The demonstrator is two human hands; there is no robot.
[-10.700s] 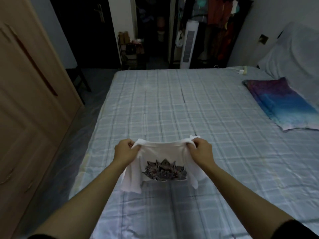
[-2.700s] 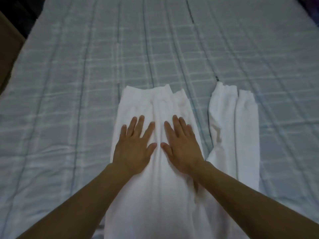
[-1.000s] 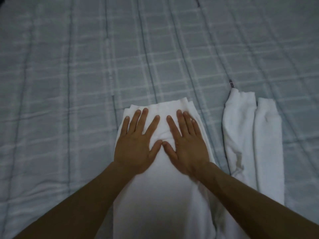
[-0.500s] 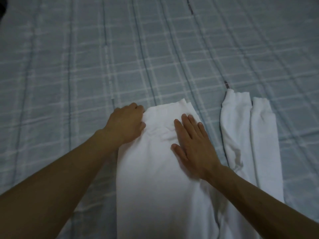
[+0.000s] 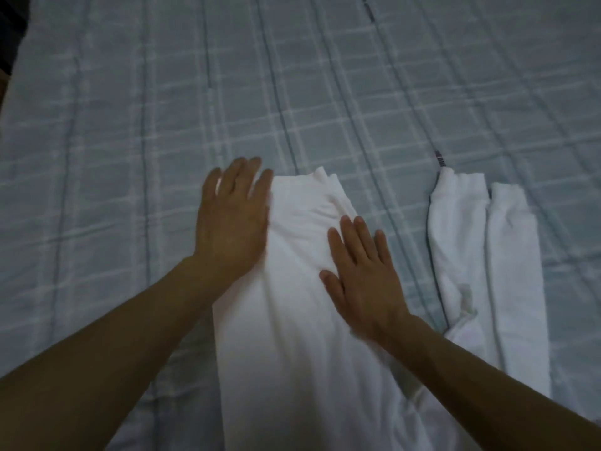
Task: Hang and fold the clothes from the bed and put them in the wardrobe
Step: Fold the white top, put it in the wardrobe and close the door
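Note:
A white garment [image 5: 292, 320] lies folded into a long strip on the bed, running from the bottom edge up to the middle. Its two sleeves [image 5: 481, 262] lie side by side to the right of the strip. My left hand [image 5: 232, 219] lies flat with straight fingers over the strip's upper left edge, slightly blurred. My right hand [image 5: 361, 275] presses flat on the strip's right side, fingers spread. Creases run in the cloth between the two hands.
The bed is covered by a pale blue checked sheet [image 5: 130, 141] that fills nearly the whole view. A dark gap [image 5: 9, 30] shows at the top left corner beyond the bed's edge.
My left hand, curled at the strip's top left corner half a second ago, now lies flat with straight fingers. My right hand stays flat on the strip. The view shifted slightly.

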